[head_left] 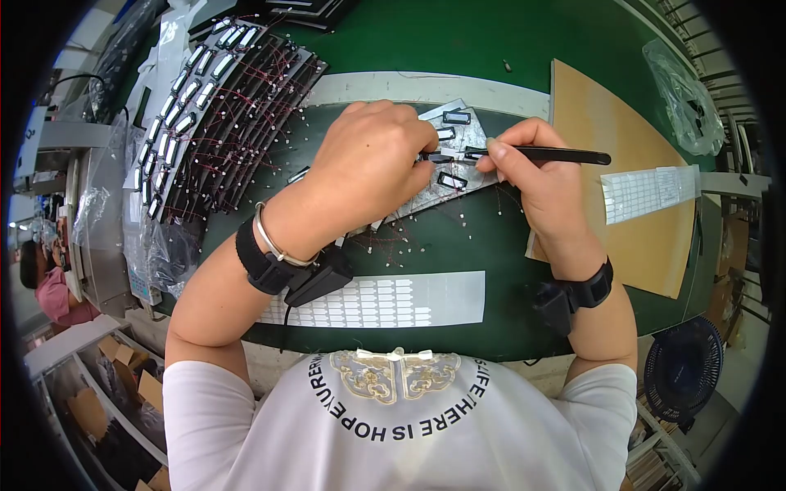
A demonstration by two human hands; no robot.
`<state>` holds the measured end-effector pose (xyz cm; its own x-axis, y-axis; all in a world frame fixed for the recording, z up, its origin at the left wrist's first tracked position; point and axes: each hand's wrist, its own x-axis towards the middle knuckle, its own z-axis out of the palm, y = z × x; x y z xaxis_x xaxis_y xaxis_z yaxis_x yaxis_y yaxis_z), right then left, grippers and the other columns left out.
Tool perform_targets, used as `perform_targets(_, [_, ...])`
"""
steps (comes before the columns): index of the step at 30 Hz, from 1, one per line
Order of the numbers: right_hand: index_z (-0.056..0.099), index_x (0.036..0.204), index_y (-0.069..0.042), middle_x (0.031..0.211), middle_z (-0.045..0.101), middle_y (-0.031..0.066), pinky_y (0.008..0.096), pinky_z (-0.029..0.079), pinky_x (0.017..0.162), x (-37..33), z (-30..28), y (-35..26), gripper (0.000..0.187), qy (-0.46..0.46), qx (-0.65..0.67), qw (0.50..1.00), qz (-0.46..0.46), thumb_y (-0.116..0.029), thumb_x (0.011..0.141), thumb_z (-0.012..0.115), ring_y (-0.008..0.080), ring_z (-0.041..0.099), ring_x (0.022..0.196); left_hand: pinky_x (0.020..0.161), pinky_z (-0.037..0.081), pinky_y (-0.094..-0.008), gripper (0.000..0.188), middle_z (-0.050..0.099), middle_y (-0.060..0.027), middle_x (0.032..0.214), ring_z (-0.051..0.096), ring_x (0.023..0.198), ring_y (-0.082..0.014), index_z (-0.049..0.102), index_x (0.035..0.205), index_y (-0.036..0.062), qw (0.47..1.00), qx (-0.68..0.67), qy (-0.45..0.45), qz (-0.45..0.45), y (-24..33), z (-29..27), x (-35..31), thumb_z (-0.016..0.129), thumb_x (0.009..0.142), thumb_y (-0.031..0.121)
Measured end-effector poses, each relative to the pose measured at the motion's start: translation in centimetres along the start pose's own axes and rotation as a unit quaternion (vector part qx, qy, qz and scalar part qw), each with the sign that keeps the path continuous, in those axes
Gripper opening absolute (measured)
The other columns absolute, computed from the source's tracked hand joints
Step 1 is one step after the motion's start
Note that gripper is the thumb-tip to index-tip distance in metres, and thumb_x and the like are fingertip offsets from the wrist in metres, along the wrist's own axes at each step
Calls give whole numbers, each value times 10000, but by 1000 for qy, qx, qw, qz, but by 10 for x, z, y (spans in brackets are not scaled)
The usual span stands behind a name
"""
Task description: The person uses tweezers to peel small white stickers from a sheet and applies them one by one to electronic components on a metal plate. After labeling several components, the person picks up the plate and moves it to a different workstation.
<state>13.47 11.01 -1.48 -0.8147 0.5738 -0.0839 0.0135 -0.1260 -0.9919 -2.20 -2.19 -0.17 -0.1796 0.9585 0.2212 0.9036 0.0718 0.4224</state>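
Note:
My right hand (528,159) is closed around black tweezers (573,155), their tips pointing left toward my left hand. My left hand (372,151) is closed, with thumb and forefinger pinching a small black rectangular part (440,158) just left of the tips. Something small and whitish shows between the part and the tips; I cannot make out its kind. Beneath both hands lies a silvery-grey board (417,201) bearing several small black-framed parts (452,180) with shiny faces. Thin red wires with tiny white ends (393,245) stick out along its near edge.
At the left, stacked dark boards (246,123) carry rows of similar parts and trailing red wires. A white label sheet (458,299) lies near me. Brown cardboard (622,245) on the right holds another label sheet (651,195). A black fan (684,368) stands beyond the table's right edge.

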Motion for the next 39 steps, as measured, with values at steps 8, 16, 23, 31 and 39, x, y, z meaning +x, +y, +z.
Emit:
perform_targets(8, [568, 861, -29, 756, 646, 47, 193, 419, 631, -1, 4, 0, 61, -1, -31, 999, 17, -68, 851, 614, 70, 580, 707, 735, 426, -395, 95, 595, -105, 725, 578, 768, -287, 632, 731, 40, 1000, -8, -4, -5, 0, 0, -1, 627, 697, 128])
perform_targets(16, [570, 859, -30, 758, 646, 44, 186, 417, 609, 2, 4, -1, 65, -12, -37, 999, 26, -70, 846, 619, 69, 591, 701, 735, 427, -397, 104, 603, -110, 739, 580, 777, -291, 636, 749, 35, 1000, -17, -1, -6, -1, 1, -1, 622, 699, 125])
perform_targets(23, [571, 858, -30, 753, 646, 43, 184, 416, 608, 4, 3, -1, 67, -17, -38, 999, 30, -71, 844, 622, 68, 592, 701, 738, 427, -399, 105, 607, -115, 748, 581, 788, -291, 639, 759, 33, 1000, -16, -9, -6, 0, 1, 0, 613, 701, 117])
perform_targets(31, [571, 862, -23, 759, 642, 44, 185, 425, 615, 4, 4, 1, 74, -19, -38, 999, 30, -72, 845, 622, 74, 598, 704, 745, 427, -399, 108, 608, -113, 751, 580, 795, -291, 639, 767, 33, 1000, -19, -12, -8, 0, 0, 0, 608, 704, 115])
perform_targets(39, [569, 866, -16, 766, 638, 46, 194, 447, 636, 4, 5, 2, 75, -15, -42, 998, 38, -68, 849, 620, 84, 603, 712, 751, 427, -398, 117, 610, -111, 756, 580, 799, -293, 640, 778, 37, 1000, -17, -12, -9, -1, 2, -2, 611, 701, 120])
